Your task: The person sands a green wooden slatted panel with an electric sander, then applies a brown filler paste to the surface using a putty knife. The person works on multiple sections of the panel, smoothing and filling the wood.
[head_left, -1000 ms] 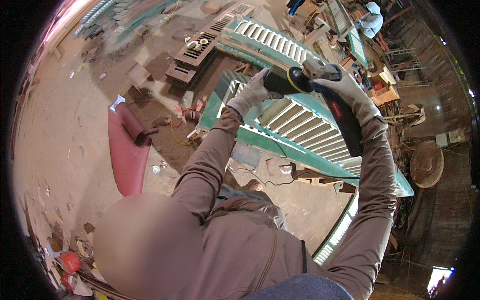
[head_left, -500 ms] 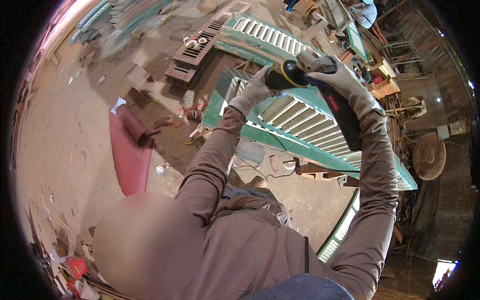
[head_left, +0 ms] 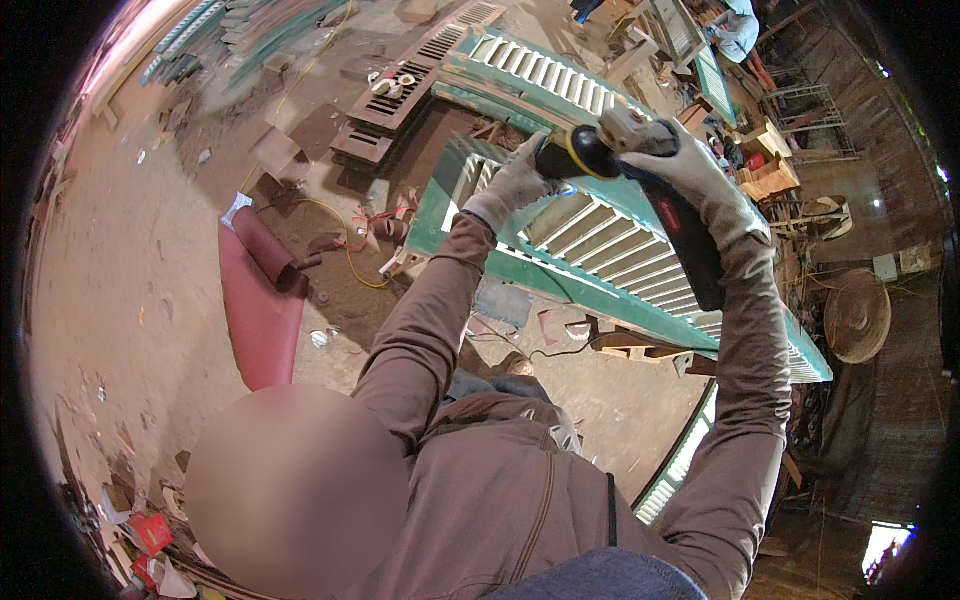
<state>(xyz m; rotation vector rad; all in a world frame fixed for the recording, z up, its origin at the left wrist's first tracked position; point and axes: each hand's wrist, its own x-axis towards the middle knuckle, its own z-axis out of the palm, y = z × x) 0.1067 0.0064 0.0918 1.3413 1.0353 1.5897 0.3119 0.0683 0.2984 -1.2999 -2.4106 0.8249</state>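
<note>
In my gloved right hand [head_left: 685, 170] is an angle grinder [head_left: 685, 235], its long dark body hanging down along the forearm and its grey head up by my fingers. A round black pad with a yellow rim [head_left: 592, 152] is mounted on the head. My gloved left hand [head_left: 515, 188] is closed on a dark, flat-looking piece [head_left: 556, 160] at the pad's left side; its exact kind does not show. Both hands are above a green louvered shutter [head_left: 600, 275] with pale slats, lying slanted below them.
Another green shutter [head_left: 540, 75] and a brown slatted panel [head_left: 400, 105] lie beyond. Red sheet material [head_left: 262, 325], partly rolled, is on the floor at left near a yellow cord [head_left: 350, 260]. A dark cable [head_left: 570, 350] runs under the shutter. Another person [head_left: 735, 30] is at far right.
The grinder's head and pad have shifted slightly right and down, and the pad has turned. My left hand has moved slightly right with the dark piece.
</note>
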